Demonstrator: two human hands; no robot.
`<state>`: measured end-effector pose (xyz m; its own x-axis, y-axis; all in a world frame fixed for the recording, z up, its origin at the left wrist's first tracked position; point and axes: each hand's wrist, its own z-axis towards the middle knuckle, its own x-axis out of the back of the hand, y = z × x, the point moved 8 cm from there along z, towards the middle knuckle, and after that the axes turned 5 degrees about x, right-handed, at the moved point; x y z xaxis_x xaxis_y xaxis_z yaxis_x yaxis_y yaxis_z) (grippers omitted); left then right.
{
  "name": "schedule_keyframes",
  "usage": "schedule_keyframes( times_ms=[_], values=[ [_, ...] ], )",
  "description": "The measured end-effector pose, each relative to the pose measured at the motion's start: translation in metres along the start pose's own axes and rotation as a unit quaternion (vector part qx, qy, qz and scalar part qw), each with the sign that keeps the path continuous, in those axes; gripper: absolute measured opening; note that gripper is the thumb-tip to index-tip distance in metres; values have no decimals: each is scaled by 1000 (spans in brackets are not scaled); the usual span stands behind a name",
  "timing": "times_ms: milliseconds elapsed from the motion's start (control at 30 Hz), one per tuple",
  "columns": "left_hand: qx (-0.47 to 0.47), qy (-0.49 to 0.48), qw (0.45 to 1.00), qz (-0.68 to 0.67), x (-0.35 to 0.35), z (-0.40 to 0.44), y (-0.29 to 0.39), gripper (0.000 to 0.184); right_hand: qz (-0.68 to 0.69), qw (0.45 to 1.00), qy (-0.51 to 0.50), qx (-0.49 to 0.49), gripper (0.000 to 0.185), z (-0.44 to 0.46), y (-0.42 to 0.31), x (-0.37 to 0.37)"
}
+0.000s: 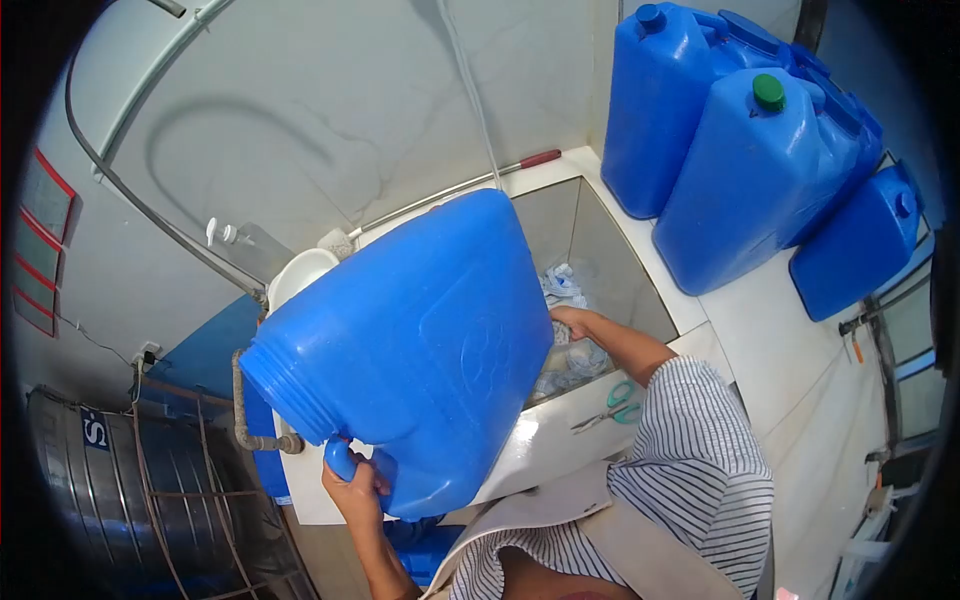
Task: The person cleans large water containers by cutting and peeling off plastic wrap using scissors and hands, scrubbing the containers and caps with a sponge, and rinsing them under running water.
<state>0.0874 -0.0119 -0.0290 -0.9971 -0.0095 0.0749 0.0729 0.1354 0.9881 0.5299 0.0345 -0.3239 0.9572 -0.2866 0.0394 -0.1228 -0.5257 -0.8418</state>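
A big blue water jug [430, 320] lies tilted over the sink counter, its threaded neck [285, 390] pointing to the lower left with no cap on it. My left hand [355, 490] is closed around the jug's handle near the neck. At the jug's other end, my right hand [572, 322] grips the base edge, its fingertips partly hidden behind the plastic. Just beyond that hand, crumpled striped cloth or plastic [565, 285] lies in the sink [625, 240]. Green-handled scissors [622, 402] rest on the counter's front edge, below my right forearm.
Several blue jugs stand at the right, one with a green cap [769, 92]. A red-handled rod [540, 158] lies along the wall. Behind the held jug are a pump bottle [255, 250] and a white basin [300, 275]. A metal tank [100, 490] stands at lower left.
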Motion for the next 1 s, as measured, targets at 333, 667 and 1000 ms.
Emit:
schedule_keyframes(
  times_ms=[333,667,1000],
  values=[
    [9,-39,999,-11,-7,-9,-4,30,231,971,-57,-9,31,40,-124,4],
    [43,-50,998,-16,0,-1,-1,33,222,938,-230,135,30,70,-218,-3],
    [60,-65,996,-11,-36,-15,16,20,79,984,42,155,43,73,-73,24]
  ],
)
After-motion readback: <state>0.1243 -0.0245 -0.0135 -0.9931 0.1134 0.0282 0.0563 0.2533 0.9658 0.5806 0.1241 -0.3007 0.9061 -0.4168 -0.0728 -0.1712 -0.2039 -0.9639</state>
